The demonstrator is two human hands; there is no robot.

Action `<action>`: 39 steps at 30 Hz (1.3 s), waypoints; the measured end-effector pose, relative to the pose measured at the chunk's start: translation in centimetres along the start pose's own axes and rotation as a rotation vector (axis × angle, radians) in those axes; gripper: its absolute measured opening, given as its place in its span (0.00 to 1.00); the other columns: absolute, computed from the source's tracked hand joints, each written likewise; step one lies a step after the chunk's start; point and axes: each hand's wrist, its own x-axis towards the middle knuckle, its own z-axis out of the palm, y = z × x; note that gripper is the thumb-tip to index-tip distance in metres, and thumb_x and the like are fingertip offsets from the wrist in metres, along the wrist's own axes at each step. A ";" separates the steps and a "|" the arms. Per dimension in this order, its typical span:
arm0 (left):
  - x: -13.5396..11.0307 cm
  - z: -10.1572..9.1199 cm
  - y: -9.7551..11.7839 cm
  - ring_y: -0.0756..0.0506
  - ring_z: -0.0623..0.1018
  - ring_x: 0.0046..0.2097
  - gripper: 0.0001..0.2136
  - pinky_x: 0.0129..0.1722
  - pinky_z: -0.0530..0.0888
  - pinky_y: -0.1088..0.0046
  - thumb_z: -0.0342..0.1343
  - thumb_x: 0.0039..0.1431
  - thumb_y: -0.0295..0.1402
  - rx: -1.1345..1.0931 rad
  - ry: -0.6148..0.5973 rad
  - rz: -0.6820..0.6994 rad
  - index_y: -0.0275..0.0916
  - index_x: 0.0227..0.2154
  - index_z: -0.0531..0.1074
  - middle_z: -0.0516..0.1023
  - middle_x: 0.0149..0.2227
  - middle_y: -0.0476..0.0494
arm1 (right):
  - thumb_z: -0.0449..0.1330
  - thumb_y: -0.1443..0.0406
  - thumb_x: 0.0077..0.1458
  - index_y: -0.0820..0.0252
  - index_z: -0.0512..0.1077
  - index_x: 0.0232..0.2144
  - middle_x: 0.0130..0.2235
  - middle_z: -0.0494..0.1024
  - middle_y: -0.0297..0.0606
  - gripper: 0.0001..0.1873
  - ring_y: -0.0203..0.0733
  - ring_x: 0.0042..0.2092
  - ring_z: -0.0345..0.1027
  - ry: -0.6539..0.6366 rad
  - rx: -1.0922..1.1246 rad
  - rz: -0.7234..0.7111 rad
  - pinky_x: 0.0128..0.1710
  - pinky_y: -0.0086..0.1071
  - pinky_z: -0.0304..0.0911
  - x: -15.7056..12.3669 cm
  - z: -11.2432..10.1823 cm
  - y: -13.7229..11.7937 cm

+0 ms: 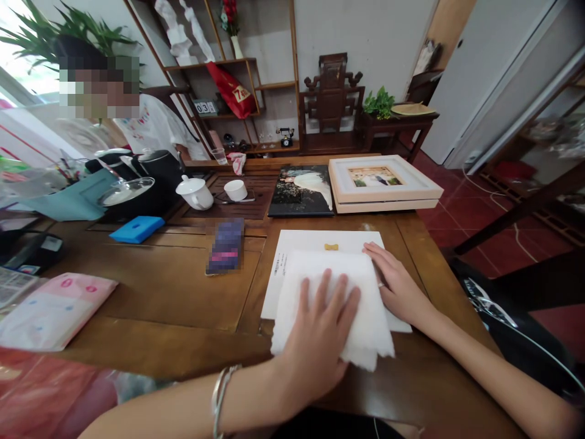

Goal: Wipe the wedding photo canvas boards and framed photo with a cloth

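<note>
A folded white cloth or soft paper sheet [315, 274] lies on a white card or envelope [315, 241] on the wooden table [183, 286]. My left hand [320, 341] lies flat on the cloth's near part with its fingers stretched out. My right hand [397, 283] rests open at the cloth's right edge, fingers pointing away from me, a ring on one finger. A small gold bow-shaped piece [331, 247] sits on the white card just beyond the cloth.
Beyond stand a white framed photo [381, 183], a dark photo panel [301, 190], a teapot [195, 192] and cup [236, 189] on a tea tray. A phone [225, 246], blue box [137, 229] and pink packet [50, 311] lie left. A person sits at far left.
</note>
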 end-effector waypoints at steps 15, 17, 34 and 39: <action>7.9 -0.7 -6.0 0.30 0.46 0.70 0.36 0.65 0.49 0.39 0.55 0.58 0.36 -0.056 0.021 -0.153 0.37 0.68 0.50 0.47 0.71 0.36 | 0.47 0.60 0.65 0.59 0.62 0.57 0.63 0.64 0.50 0.21 0.52 0.66 0.53 0.006 -0.004 0.034 0.64 0.56 0.53 0.3 -0.1 -0.2; 8.3 -0.6 -6.2 0.29 0.46 0.70 0.37 0.64 0.48 0.38 0.56 0.58 0.35 -0.050 0.011 -0.151 0.36 0.68 0.49 0.46 0.71 0.36 | 0.48 0.60 0.65 0.59 0.63 0.57 0.63 0.64 0.50 0.21 0.52 0.66 0.53 0.002 -0.002 0.044 0.64 0.56 0.52 0.3 -0.1 -0.2; 0.1 -1.2 -2.3 0.30 0.40 0.71 0.43 0.65 0.43 0.39 0.56 0.55 0.41 -0.083 -0.069 0.045 0.40 0.69 0.41 0.39 0.72 0.38 | 0.45 0.63 0.65 0.58 0.60 0.61 0.64 0.63 0.51 0.23 0.53 0.67 0.51 0.005 0.003 0.005 0.64 0.57 0.51 0.1 -0.1 -0.4; 4.1 -1.7 -4.7 0.31 0.46 0.71 0.40 0.65 0.47 0.42 0.58 0.54 0.39 -0.093 -0.046 -0.019 0.41 0.68 0.48 0.46 0.71 0.37 | 0.45 0.62 0.65 0.59 0.61 0.60 0.64 0.63 0.51 0.23 0.52 0.67 0.50 -0.008 -0.002 0.018 0.64 0.56 0.51 0.2 -0.2 -0.5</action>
